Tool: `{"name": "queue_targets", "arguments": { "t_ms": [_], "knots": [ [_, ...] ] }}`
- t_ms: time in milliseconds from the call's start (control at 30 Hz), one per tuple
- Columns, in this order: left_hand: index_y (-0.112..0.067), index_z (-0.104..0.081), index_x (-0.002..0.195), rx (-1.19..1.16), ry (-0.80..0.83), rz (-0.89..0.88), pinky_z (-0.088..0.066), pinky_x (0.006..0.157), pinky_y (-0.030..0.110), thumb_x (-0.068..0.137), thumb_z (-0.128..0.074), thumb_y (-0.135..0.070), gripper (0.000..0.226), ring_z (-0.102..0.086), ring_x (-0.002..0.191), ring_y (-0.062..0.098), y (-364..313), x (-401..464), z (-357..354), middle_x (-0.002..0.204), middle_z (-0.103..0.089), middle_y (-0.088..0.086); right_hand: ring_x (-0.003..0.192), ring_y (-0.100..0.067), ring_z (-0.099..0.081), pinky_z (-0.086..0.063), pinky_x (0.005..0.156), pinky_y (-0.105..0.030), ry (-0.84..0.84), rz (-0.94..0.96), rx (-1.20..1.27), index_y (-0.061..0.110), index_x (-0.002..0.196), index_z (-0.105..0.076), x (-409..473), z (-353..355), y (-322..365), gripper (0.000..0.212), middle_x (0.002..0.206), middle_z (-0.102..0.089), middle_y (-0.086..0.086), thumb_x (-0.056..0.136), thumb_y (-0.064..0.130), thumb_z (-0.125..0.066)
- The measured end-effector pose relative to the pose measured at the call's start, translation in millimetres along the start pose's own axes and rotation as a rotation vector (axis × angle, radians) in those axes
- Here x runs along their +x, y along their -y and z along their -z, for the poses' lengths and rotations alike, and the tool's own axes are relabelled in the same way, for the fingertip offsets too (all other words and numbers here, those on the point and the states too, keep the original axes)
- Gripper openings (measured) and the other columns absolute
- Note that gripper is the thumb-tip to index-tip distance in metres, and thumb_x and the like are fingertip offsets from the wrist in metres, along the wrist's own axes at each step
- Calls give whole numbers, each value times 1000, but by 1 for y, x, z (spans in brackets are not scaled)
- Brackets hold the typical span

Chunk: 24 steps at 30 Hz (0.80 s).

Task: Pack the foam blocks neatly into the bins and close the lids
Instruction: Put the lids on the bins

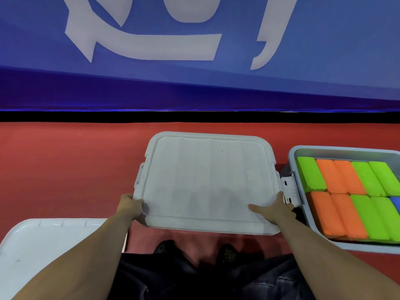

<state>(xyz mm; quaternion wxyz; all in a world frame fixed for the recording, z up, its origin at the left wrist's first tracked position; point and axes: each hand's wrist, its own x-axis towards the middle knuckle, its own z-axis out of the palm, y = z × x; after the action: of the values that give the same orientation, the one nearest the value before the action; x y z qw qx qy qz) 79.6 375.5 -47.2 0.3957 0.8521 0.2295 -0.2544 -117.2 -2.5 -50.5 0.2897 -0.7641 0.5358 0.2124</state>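
Note:
A pale grey lid (205, 180) covers the bin in the middle of the red floor. My left hand (132, 207) grips the lid's near left corner, thumb on top and fingers under the edge. My right hand (273, 210) holds the near right corner, thumb lying flat on the lid's top. To the right stands an uncovered grey bin (291, 156) packed with green foam blocks (311, 174), orange foam blocks (342, 176) and one blue foam block (396, 203) in two rows. A white latch (289, 188) hangs on its left wall.
A second pale lid (43, 243) lies on the floor at the near left. My shoes (164, 246) and dark trousers show below the middle bin. A blue banner with white lettering (151, 46) rises behind a black strip at the back.

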Motion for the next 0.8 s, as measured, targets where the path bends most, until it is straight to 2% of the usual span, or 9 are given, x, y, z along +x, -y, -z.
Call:
{"name": "queue_targets", "arguments": {
  "t_ms": [133,300,367,433,533,633,733,800],
  "knots": [
    [0,-30,139,30,74,80,-50,101,58,99,-55,-7,48,-55,119,45,4,-6,2,128,-50,26,139,-46,-28,-32,114,-58,-15,6,45,25,157,-1,4,1,-2,136,157,-16,-24,59,75,-79],
    [-1,-18,144,-18,47,179,-48,103,57,95,-62,-16,68,-55,119,47,7,-6,0,133,-49,29,141,-47,-24,-29,115,-58,-24,-16,76,26,157,1,9,-4,0,133,158,-15,-24,62,76,-77],
    [3,-21,148,-79,-14,168,-44,107,53,96,-67,-30,77,-51,126,49,5,-5,-6,140,-48,28,142,-46,-23,-27,116,-56,-24,-28,117,27,157,3,12,-6,0,129,158,-14,-24,66,73,-76],
    [6,-28,148,-117,-39,132,-42,105,51,97,-66,-34,75,-49,129,47,5,-4,-13,142,-49,27,139,-44,-27,-28,116,-55,3,-36,231,27,156,3,20,-8,-2,120,155,-17,-24,74,66,-75],
    [7,-41,141,-151,-42,76,-45,103,51,96,-69,-23,60,-54,124,45,1,0,-14,138,-55,24,133,-41,-40,-34,115,-52,33,-42,437,23,156,1,33,-7,-5,104,151,-31,-22,85,47,-71],
    [3,-45,139,-231,-47,72,-46,96,49,93,-72,-6,55,-56,118,42,-7,3,-7,126,-55,13,129,-39,-46,-37,113,-45,16,-60,537,11,155,-6,35,-1,-5,83,139,-39,-16,97,24,-63],
    [5,-49,136,-334,-15,165,-49,89,48,86,-79,-6,59,-58,104,40,-9,5,-1,126,-59,17,129,-41,-48,-38,111,-45,-14,-81,550,4,150,-19,41,4,-6,69,145,-42,-23,97,15,-63],
    [6,-55,125,-365,40,213,-52,89,52,85,-80,-6,49,-58,97,37,-7,7,1,120,-61,20,128,-41,-50,-39,112,-47,-20,-84,570,1,148,-24,44,8,-5,68,146,-43,-24,96,12,-65]
  ]
}}
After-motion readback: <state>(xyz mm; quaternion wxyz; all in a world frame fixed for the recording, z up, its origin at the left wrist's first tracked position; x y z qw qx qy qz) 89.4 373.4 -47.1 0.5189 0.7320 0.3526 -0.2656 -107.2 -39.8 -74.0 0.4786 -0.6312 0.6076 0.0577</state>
